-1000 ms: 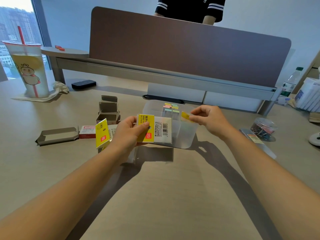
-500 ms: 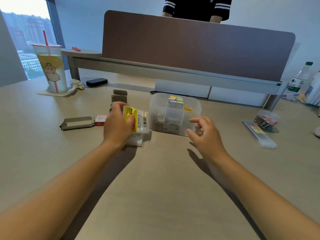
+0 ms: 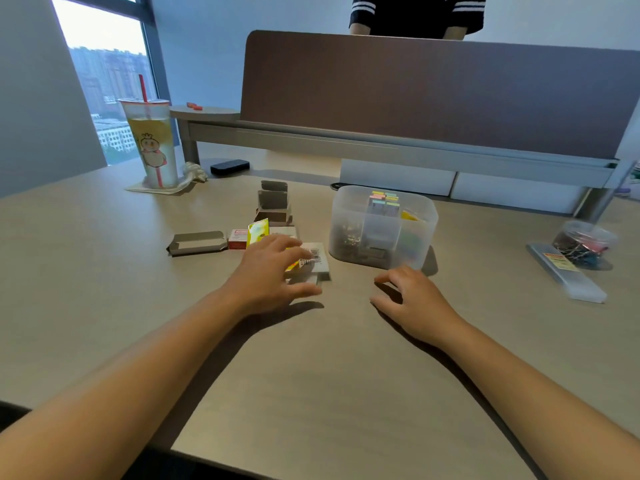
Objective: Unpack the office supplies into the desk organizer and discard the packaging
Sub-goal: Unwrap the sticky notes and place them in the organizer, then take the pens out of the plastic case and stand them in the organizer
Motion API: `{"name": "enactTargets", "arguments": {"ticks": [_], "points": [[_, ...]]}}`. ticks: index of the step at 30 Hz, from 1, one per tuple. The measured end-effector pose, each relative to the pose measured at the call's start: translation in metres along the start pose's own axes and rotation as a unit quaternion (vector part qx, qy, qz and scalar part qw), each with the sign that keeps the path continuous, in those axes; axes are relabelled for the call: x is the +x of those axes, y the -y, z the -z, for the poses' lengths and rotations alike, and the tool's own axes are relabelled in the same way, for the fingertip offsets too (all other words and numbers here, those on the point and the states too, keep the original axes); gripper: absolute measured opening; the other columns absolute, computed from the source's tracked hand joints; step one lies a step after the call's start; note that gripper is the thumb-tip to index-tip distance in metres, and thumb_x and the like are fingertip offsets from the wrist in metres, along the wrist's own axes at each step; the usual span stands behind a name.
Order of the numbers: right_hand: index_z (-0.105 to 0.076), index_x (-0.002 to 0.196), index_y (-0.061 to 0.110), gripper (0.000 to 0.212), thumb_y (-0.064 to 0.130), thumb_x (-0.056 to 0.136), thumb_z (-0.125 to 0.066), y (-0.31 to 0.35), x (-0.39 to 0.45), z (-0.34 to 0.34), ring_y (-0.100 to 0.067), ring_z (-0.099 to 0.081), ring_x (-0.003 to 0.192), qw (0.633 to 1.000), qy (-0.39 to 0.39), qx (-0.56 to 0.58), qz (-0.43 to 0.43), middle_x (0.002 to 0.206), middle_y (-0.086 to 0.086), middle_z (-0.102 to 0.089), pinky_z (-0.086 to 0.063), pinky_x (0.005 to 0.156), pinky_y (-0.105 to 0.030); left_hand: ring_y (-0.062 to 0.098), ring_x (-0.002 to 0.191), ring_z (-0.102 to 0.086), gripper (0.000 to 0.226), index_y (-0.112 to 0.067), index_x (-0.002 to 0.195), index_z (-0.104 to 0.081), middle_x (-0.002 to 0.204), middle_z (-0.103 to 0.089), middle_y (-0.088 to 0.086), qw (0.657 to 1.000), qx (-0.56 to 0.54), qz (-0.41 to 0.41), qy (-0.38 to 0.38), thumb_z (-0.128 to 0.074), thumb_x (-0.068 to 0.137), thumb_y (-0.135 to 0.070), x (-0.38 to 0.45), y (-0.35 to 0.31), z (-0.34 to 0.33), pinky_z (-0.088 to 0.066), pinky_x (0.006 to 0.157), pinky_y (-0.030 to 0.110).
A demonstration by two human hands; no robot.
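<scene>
The translucent desk organizer [image 3: 346,206] stands at the table's middle. It holds coloured sticky tabs [image 3: 384,199], metal clips [image 3: 349,237] and a yellow item [image 3: 410,216]. Just left of it, my left hand [image 3: 273,271] lies low over a yellow-and-white packaging card [image 3: 317,259] with a barcode. Fingers are on top and the thumb below, and the card is at the table surface. My right hand [image 3: 412,299] rests on the table in front of the organizer, fingers loosely apart, holding nothing.
Behind my left hand lie opened grey cardboard boxes [image 3: 273,206], a flattened box [image 3: 195,242], a small red-and-white box [image 3: 238,239] and a yellow pack [image 3: 258,230]. A tub of binder clips [image 3: 583,242] and a flat clear pack [image 3: 568,271] sit at right. A drink cup [image 3: 150,143] stands far left.
My left hand has lowered the packaging card to the table left of the organizer. My right hand has left the organizer, where it put a yellow item, and come down empty.
</scene>
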State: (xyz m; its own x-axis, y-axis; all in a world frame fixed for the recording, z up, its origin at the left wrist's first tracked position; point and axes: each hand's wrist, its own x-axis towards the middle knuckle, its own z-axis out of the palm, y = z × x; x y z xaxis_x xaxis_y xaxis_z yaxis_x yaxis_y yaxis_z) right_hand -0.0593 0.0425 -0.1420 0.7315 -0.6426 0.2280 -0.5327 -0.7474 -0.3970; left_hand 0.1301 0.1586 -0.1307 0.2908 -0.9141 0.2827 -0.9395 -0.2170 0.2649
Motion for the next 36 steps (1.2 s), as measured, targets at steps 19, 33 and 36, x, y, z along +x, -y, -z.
{"name": "enactTargets", "arguments": {"ticks": [19,33,36], "points": [[-0.05,0.123,0.012,0.04,0.031,0.088,-0.052,-0.007,-0.005,0.006,-0.018,-0.046,0.117,1.0,0.012,-0.001,-0.006,0.129,-0.004,-0.048,-0.036,0.098,-0.026,0.021,0.144,0.006,0.095,-0.033,0.142,-0.014,0.156,-0.003,-0.005,0.998,0.06,-0.004,0.026,-0.037,0.058,-0.072,0.022,0.035,0.002,0.003,0.115,0.042],[-0.051,0.121,0.007,0.036,0.019,0.088,-0.051,-0.108,-0.056,0.072,-0.026,-0.046,0.119,0.974,-0.11,-0.017,-0.2,0.131,-0.013,-0.047,-0.038,0.096,-0.034,0.016,0.122,-0.043,0.046,-0.021,0.13,-0.043,0.136,-0.047,-0.001,0.977,-0.045,-0.175,0.112,-0.049,0.087,-0.039,0.035,-0.134,-0.049,-0.036,0.099,0.027],[-0.049,0.123,0.005,0.039,0.016,0.086,-0.052,-0.133,-0.055,0.083,-0.029,-0.039,0.123,0.953,-0.169,-0.045,-0.246,0.133,-0.016,-0.043,-0.034,0.099,-0.036,0.017,0.12,-0.044,0.049,-0.02,0.13,-0.043,0.135,-0.048,-0.001,0.972,-0.036,-0.196,0.121,-0.049,0.087,-0.042,0.052,-0.155,-0.062,-0.037,0.1,0.029]]}}
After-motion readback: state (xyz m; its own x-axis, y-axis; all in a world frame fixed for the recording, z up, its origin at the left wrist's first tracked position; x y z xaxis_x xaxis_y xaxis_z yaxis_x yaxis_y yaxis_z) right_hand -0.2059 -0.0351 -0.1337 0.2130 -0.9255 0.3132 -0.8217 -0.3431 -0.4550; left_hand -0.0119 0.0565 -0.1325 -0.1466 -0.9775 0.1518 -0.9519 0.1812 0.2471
